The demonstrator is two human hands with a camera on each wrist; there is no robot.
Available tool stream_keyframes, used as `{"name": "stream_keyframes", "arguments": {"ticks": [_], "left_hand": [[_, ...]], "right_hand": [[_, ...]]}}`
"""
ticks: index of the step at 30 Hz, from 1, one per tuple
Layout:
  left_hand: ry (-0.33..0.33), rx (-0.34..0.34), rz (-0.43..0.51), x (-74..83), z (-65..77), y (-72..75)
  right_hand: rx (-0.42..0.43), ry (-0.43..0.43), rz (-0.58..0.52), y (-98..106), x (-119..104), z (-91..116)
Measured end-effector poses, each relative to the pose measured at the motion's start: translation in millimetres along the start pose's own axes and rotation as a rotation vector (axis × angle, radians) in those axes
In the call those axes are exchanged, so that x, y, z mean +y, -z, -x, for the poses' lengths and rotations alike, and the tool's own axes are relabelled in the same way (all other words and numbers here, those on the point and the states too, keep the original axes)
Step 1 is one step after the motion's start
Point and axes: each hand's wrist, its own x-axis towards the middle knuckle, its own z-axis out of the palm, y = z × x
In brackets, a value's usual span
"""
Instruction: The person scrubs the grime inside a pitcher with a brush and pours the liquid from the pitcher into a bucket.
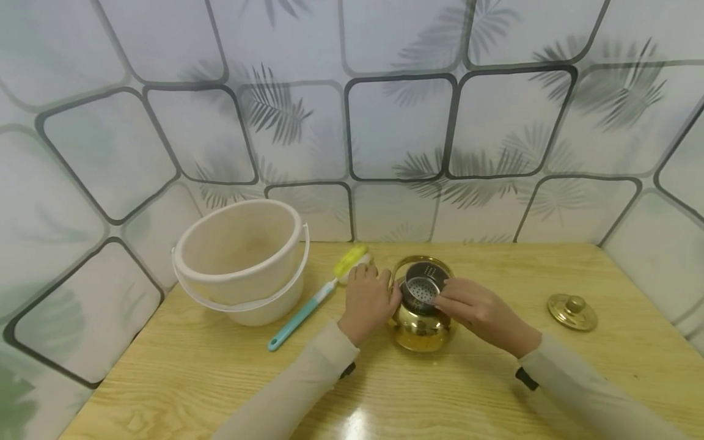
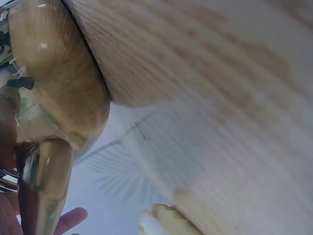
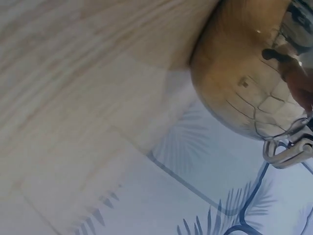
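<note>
A shiny gold teapot (image 1: 420, 333) stands on the wooden table, its hoop handle (image 1: 422, 259) raised. At its mouth sits a perforated metal strainer (image 1: 423, 290), tilted so that its holed bottom shows. My right hand (image 1: 484, 311) pinches the strainer's right edge between thumb and fingers. On the other side my left hand (image 1: 368, 299) grips the teapot by its spout, with the thumb towards the strainer. The left wrist view shows the spout (image 2: 46, 181) with fingers behind it. In the right wrist view, the teapot's rounded side (image 3: 239, 83) and a handle joint (image 3: 288, 152) appear.
The gold lid (image 1: 572, 311) lies on the table to the right. A white bucket (image 1: 264, 299) stands at the left, its handle hanging down. Between bucket and teapot lies a brush with a blue handle (image 1: 299, 318) and yellow head (image 1: 350, 260). A patterned wall (image 1: 401, 128) rises behind.
</note>
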Motion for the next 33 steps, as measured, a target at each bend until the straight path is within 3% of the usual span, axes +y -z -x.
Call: {"name": "stream_keyframes", "arguments": {"ticks": [5,16,26,33], "left_hand": [[-0.005,-0.038,-0.001,0.7,-1.0,1.1],[-0.002,-0.051,-0.004,1.9,-0.5,-1.7],[0.003,-0.09,-0.01,2.8,-0.5,2.8],[-0.008,-0.07,-0.015,3.6,0.0,6.4]], "right_hand": [[0.002,0.004,0.031,6.8,3.5,-9.6],[-0.041,-0.016,0.063,30.5,18.0,-19.2],[-0.084,-0.046,0.116,47.8,35.6,-2.7],[-0.14,-0.104,0.142,57.4,50.3,19.5]]}}
